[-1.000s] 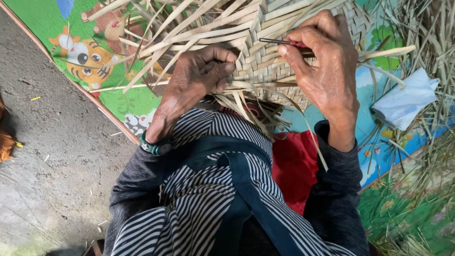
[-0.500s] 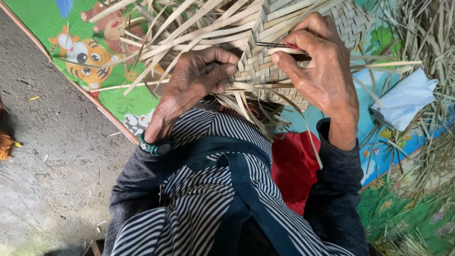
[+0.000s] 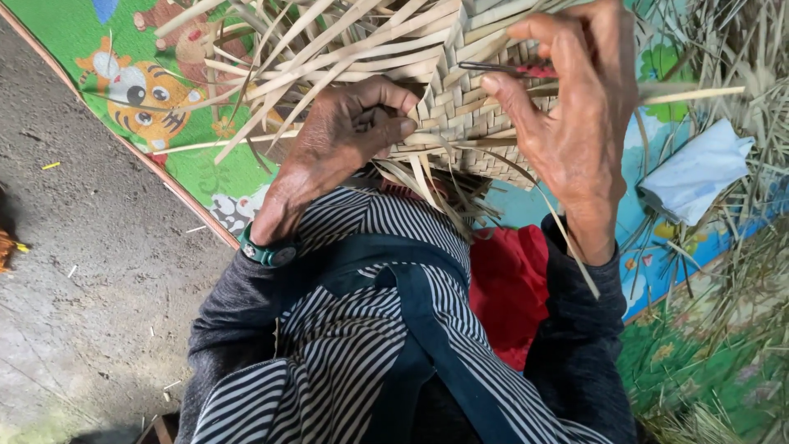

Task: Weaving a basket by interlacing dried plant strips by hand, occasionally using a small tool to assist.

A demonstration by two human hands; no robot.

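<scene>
— Bare grey floor (image 3: 90, 271) lay off to the left of our left hand (image 3: 337, 152), and under both hands spread a bright play mat (image 3: 197, 177) printed with cartoon animals. Where did we have the work?

— Right between our hands, above the striped apron (image 3: 345, 345) on our lap. It was a half-plaited woven mat (image 3: 460, 107) of pale flat strips, with loose strips (image 3: 329, 49) fanning out beyond the left hand.

— How were we holding it?

— Our left hand was curled shut, pinching the near edge of the plaiting just over the frayed ends. Our right hand (image 3: 575, 131) was bent over the far side, thumb and forefinger closed on a thin dark tool (image 3: 493, 67) with a red end, laid against the weave.

— And how did we judge it would handle?

— Light, we thought, and springy rather than limp; the strips looked dry, stiff along their length, likely to crease or split if folded hard. The finished plaiting seemed the safest place to grip, since loose strips would slide out.

— Anything else close by?

— A crumpled white cloth (image 3: 699, 168) to the right of our right hand, with dried strips heaped (image 3: 740, 66) past it.
</scene>
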